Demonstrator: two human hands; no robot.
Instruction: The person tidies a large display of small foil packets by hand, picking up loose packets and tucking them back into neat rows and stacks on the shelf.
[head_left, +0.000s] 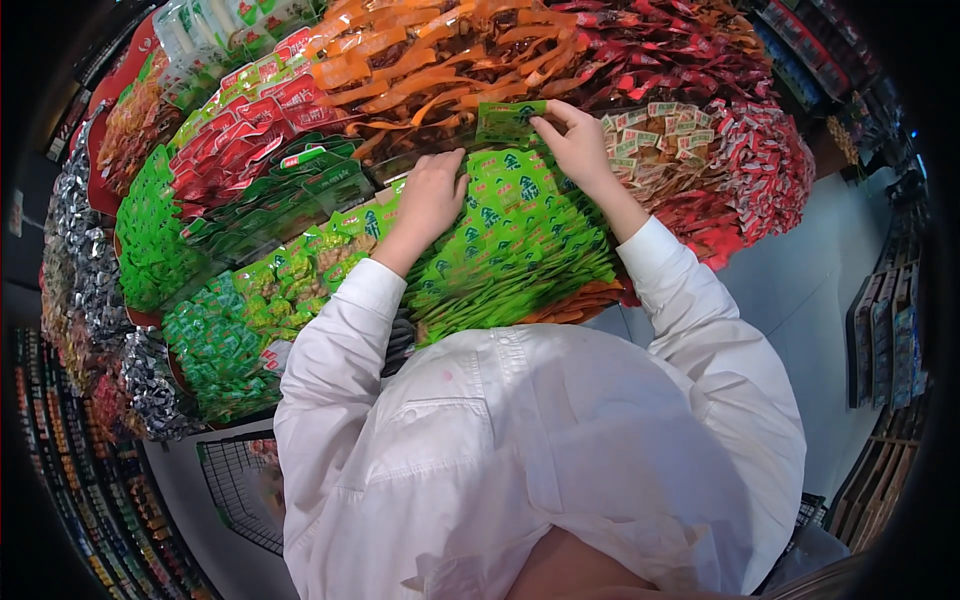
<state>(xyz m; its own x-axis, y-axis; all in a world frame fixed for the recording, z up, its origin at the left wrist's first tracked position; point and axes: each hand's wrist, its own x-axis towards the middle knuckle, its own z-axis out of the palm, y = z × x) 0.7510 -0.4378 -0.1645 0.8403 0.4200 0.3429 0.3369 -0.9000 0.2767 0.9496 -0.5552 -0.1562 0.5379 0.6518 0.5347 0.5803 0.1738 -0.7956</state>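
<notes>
In the head view, my right hand (577, 141) pinches the right end of a green snack packet (504, 121) between thumb and fingers, at the far edge of the pile. Below it spreads a dense pile of similar green packets (491, 225), laid in overlapping rows. My left hand (433, 190) rests palm down at the pile's upper left edge, beside a low clear divider (401, 163). Its fingers point away from me, and their undersides are hidden, so a packet under them cannot be made out.
Orange-wrapped snacks (442, 52) lie beyond the divider. Red packets (259, 120) and dark green packets (300, 191) stand at the left. Small red-and-white packets (765, 161) heap at the right. A wire shopping cart (240, 487) stands at lower left, and stacked crates (885, 345) at far right.
</notes>
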